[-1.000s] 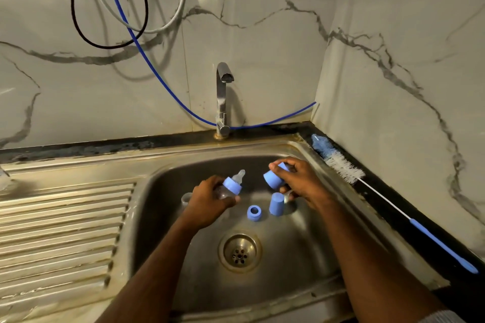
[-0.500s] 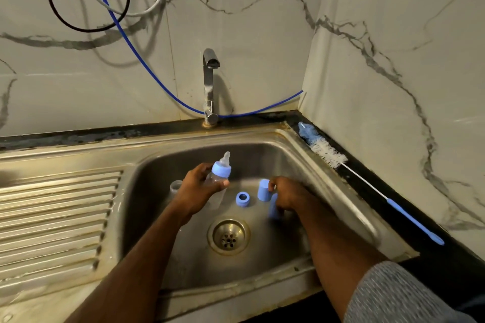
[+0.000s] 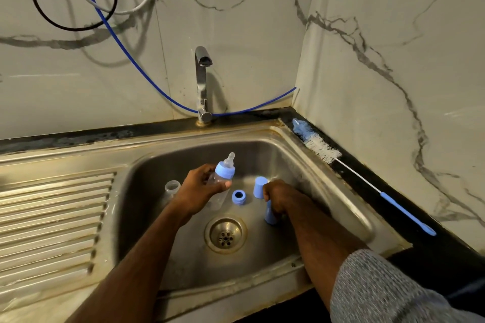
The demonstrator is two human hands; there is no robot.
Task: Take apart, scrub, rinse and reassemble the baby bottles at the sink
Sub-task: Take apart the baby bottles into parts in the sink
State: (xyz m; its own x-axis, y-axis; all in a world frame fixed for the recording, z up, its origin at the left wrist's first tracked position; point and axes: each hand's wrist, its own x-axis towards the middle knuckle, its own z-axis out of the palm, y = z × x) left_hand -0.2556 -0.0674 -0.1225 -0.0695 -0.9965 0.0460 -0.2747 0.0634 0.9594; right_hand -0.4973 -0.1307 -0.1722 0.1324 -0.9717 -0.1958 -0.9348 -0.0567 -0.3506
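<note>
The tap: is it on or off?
Off. No water falls from the tap, and none lands in the sink below.

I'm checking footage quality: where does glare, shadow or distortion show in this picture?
Head view: wide-angle bending curves the sink rim; soft glare lies on the basin wall behind the blue cap; the tap and hanging cables cast shadows on the marble wall.
</note>
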